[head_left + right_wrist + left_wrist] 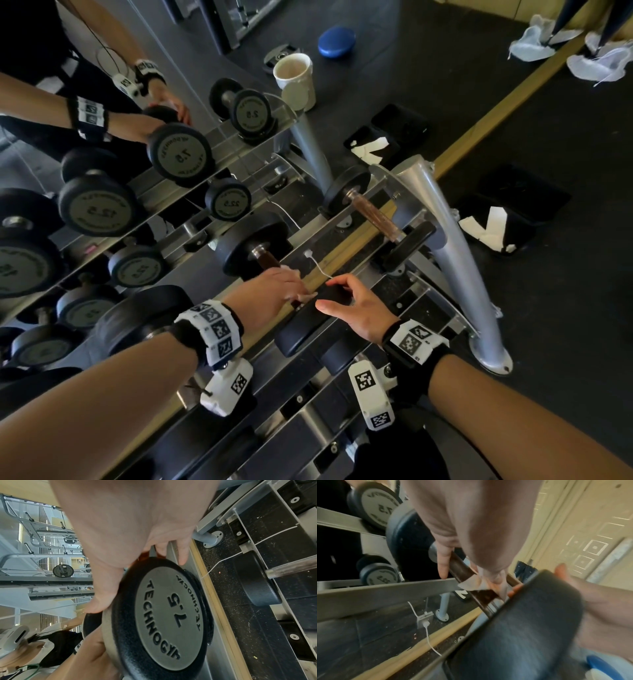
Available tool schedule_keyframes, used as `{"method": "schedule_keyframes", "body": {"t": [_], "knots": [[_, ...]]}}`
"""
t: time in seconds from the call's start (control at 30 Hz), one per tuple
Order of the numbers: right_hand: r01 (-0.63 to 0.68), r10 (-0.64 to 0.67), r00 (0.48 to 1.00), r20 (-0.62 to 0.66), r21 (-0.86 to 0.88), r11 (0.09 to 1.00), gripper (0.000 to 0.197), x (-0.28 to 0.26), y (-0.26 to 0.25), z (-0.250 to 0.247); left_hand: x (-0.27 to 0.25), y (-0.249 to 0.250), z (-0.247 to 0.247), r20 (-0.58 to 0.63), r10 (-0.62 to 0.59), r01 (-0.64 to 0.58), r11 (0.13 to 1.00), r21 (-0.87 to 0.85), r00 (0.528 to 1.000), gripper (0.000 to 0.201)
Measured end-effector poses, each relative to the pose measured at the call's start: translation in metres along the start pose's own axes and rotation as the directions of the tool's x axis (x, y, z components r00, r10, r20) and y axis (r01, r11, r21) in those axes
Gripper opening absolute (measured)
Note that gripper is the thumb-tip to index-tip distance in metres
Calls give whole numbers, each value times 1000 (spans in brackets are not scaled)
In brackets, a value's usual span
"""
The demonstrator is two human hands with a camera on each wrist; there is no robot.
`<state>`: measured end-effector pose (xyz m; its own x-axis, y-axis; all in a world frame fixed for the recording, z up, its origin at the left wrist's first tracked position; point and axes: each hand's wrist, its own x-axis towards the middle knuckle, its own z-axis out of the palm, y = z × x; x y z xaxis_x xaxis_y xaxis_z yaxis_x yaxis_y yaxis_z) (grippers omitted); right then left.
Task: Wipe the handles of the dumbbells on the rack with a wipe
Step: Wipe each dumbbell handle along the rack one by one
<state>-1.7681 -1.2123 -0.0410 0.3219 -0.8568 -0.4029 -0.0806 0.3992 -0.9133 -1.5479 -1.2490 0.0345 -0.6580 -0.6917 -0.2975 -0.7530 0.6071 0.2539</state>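
A black 7.5 dumbbell (253, 246) lies on the rack's top rail, its brown handle (265, 261) running toward me. My left hand (277, 291) is wrapped over the handle with a white wipe (310, 295) pinched against it. In the left wrist view the wipe (471, 584) sits crumpled under the fingers on the handle (460, 566), and the index finger sticks out straight. My right hand (330, 294) curls over the rim of the dumbbell's near head (305, 330). The right wrist view shows that head's 7.5 face (168, 618) under my right hand (164, 550).
A smaller dumbbell (373, 219) lies to the right on the same rail, a bigger one (144, 315) to the left. A mirror behind the rack doubles everything. On the floor are black wipe packs (496, 222), a white cup (294, 78), a blue disc (335, 41) and a charger cable (318, 269).
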Motion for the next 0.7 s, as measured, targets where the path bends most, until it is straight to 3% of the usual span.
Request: {"method": "schedule_keyframes", "body": {"t": [0.13,0.27,0.33,0.4,0.47,0.6,0.7], "knots": [[-7,7,1000,11,-13,1000,46,0,-2,-1,18,-25,-17,-8,-288,288,956,59,958,39],[-8,8,1000,9,-14,1000,47,-1,-2,-1,1,-10,2,-124,-154,156,988,12,980,41],[-7,7,1000,-3,-26,1000,53,-1,-2,0,-11,8,13,-83,-36,34,999,-24,996,41],[-12,11,1000,-9,-51,999,57,0,-3,0,-16,13,21,-73,-5,-3,993,-116,997,41],[-21,21,1000,-4,-69,997,59,1,-2,-1,-15,4,18,-82,-46,34,989,-145,996,43],[-33,35,999,15,-93,995,60,2,-2,-1,-7,-30,2,-145,-268,224,938,-264,952,48],[-37,39,999,16,-87,995,63,1,-3,-1,-11,-30,3,-159,-298,258,938,-230,941,51]]}}
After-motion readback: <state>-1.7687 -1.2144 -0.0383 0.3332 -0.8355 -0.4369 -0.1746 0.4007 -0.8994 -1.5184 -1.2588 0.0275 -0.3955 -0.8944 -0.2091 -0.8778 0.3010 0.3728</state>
